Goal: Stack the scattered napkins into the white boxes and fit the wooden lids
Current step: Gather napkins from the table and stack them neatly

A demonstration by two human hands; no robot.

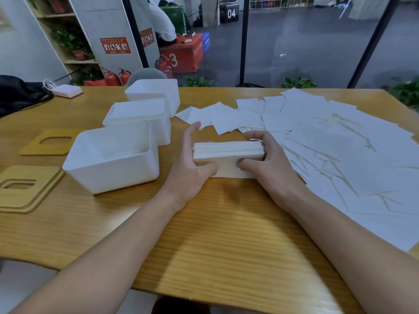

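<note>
A thick stack of white napkins point(227, 150) stands on edge on the wooden table point(226, 234). My left hand point(192, 164) grips its left end and my right hand point(265, 159) grips its right end, thumbs on the near face. Just left of the stack is a white box point(111, 168), seemingly empty. Behind it stands a second white box point(158, 130) filled with napkins to the rim, and a third white box point(154, 94) stands farther back. Several loose napkins point(340, 143) lie scattered across the right half of the table.
Two wooden lids with oval slots lie at the left: one point(51, 142) beside the near box, one point(25, 186) at the table's left edge. A white charger point(66, 90) and a dark bag point(18, 91) sit at the far left. Glass wall behind.
</note>
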